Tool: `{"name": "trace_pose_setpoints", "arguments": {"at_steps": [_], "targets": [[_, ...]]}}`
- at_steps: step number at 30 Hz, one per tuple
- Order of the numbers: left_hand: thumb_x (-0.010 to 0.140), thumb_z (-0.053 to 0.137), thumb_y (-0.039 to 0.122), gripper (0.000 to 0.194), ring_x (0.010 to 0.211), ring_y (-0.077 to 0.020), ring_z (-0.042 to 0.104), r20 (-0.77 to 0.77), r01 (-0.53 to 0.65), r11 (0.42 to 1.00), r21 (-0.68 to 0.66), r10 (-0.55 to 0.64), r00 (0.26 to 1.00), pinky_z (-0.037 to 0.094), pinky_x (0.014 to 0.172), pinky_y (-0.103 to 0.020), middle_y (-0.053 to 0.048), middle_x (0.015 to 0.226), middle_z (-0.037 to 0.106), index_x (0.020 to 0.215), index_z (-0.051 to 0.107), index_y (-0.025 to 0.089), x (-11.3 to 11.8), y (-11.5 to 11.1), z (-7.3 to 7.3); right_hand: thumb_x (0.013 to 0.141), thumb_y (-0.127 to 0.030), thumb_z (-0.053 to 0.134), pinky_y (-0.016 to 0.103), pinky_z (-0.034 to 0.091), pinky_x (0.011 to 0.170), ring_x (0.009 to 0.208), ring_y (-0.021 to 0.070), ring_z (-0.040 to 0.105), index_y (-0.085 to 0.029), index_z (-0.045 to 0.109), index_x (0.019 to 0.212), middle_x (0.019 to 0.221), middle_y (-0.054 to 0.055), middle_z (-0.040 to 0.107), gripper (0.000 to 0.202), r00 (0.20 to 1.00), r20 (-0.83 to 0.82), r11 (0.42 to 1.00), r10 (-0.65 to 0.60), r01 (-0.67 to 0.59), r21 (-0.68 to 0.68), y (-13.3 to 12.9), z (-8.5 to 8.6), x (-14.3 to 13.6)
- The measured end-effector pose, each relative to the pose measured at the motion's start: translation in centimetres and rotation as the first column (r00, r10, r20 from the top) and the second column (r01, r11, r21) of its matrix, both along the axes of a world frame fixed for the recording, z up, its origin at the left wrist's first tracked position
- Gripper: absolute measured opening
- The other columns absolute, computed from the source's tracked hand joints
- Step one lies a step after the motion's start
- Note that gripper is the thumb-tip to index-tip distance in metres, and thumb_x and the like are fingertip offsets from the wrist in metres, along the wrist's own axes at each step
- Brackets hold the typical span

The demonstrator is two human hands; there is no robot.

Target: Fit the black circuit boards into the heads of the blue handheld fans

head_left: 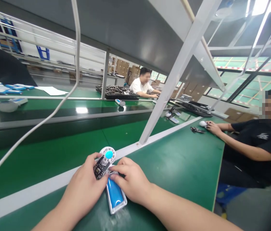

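Note:
An opened handheld fan lies on the green bench below me. Its round white head (107, 154) has a bright blue centre, and a blue battery pack (116, 192) fills the white handle shell (112, 210). My left hand (85, 181) grips a black circuit board (99, 167), tilted beside the fan's neck, between thumb and fingers. From the other side, my right hand (132, 179) closes thumb and forefinger at the neck, on the upper end of the handle shell. Whatever small part sits between those fingertips is hidden.
A white rail (135, 148) and slanted post (166, 86) border the bench, with a green conveyor (84, 144) beyond. A white cable (53, 112) hangs at left. A co-worker's hands (213, 128) hold a white round part at right. A black tray (116, 93) of parts stands farther back.

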State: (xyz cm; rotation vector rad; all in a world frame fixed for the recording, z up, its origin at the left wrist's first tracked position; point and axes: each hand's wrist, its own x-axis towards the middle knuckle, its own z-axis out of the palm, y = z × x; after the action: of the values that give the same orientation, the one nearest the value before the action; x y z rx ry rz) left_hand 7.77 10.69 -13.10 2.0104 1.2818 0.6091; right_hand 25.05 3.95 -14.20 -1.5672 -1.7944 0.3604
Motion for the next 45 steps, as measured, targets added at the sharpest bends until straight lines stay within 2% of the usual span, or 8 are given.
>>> {"name": "trace_pose_setpoints", "arguments": {"at_steps": [4,12,19,26,31,34,39,45], "targets": [[0.082,0.052,0.05,0.053,0.098,-0.0257,0.066,0.11,0.002,0.998,-0.059,0.005,0.994,0.054,0.082,-0.039,-0.004,0.109,0.068,0.13,0.046,0.028,-0.3,0.5,-0.4,0.082,-0.011,0.075,0.027,0.046,0.077,0.084,0.0154,0.058,-0.023,0.076,0.088,0.082,0.0,0.059,0.013,0.999,-0.034,1.0,0.003,-0.003,-0.008,0.3,0.3,0.1],[0.093,0.038,0.055,0.043,0.108,-0.0224,0.062,0.145,0.04,0.968,0.248,-0.077,0.986,0.053,0.095,-0.035,-0.001,0.117,0.067,0.112,0.068,0.03,-0.8,-0.6,-1.5,0.088,-0.007,0.062,0.026,0.043,0.074,0.08,0.0142,0.055,-0.019,0.059,0.083,0.085,-0.001,0.059,0.012,0.972,-0.235,1.0,-0.013,0.011,-0.01,0.1,-0.3,-0.4],[0.083,0.056,0.057,0.044,0.1,-0.0206,0.068,0.179,0.01,0.999,0.042,-0.018,0.984,0.058,0.085,-0.025,0.0,0.113,0.071,0.115,0.069,0.029,-0.7,-1.5,-1.1,0.078,-0.006,0.064,0.023,0.04,0.066,0.069,0.012,0.052,-0.018,0.058,0.074,0.075,-0.003,0.055,0.014,0.936,-0.345,0.996,-0.072,0.084,0.018,-0.7,-0.3,-1.3],[0.088,0.046,0.064,0.049,0.103,-0.0174,0.069,0.076,0.06,0.998,-0.036,-0.057,0.995,0.057,0.085,-0.02,0.003,0.114,0.071,0.119,0.068,0.032,-0.9,-2.1,-1.2,0.075,-0.01,0.063,0.025,0.041,0.066,0.069,0.0134,0.054,-0.018,0.056,0.07,0.073,-0.002,0.059,0.011,0.944,-0.328,0.996,-0.03,0.055,0.068,-0.8,-0.7,-1.1],[0.089,0.045,0.059,0.041,0.089,-0.016,0.073,-0.049,0.001,0.99,0.143,0.006,0.999,0.06,0.07,-0.018,0.008,0.104,0.074,0.113,0.069,0.036,-0.8,-2.5,-0.7,0.075,-0.014,0.059,0.025,0.041,0.066,0.068,0.0134,0.054,-0.018,0.056,0.072,0.072,-0.001,0.058,0.005,0.96,-0.277,0.993,0.047,-0.016,0.114,-1.1,-0.2,-0.9],[0.093,0.046,0.05,0.034,0.082,-0.015,0.073,-0.1,0.083,0.924,0.374,-0.049,0.994,0.06,0.062,-0.018,0.008,0.101,0.074,0.114,0.068,0.034,-0.8,-2.8,-0.7,0.073,-0.015,0.058,0.024,0.04,0.063,0.065,0.0123,0.053,-0.018,0.057,0.071,0.07,-0.002,0.057,0.004,0.958,-0.283,0.993,0.038,-0.005,0.116,-1.1,-0.1,-0.8],[0.1,0.036,0.038,0.034,0.083,-0.0166,0.071,-0.226,0.28,0.652,0.705,-0.168,0.96,0.061,0.073,-0.026,0.004,0.102,0.073,0.109,0.067,0.028,-1.0,-3.4,-1.0,0.071,-0.017,0.059,0.023,0.04,0.062,0.062,0.0113,0.053,-0.018,0.058,0.07,0.067,-0.003,0.057,0.002,0.958,-0.286,0.977,0.035,0.027,0.209,-1.2,-0.4,-0.9],[0.1,0.034,0.037,0.035,0.076,-0.0156,0.07,-0.315,0.314,0.63,0.71,-0.114,0.942,0.059,0.067,-0.021,0.002,0.096,0.074,0.108,0.067,0.027,-1.2,-3.6,-1.6,0.071,-0.017,0.059,0.021,0.039,0.06,0.058,0.0093,0.05,-0.018,0.056,0.066,0.062,-0.004,0.055,0.005,0.961,-0.276,0.946,-0.004,0.093,0.31,-1.3,-0.3,-1.1]]}}
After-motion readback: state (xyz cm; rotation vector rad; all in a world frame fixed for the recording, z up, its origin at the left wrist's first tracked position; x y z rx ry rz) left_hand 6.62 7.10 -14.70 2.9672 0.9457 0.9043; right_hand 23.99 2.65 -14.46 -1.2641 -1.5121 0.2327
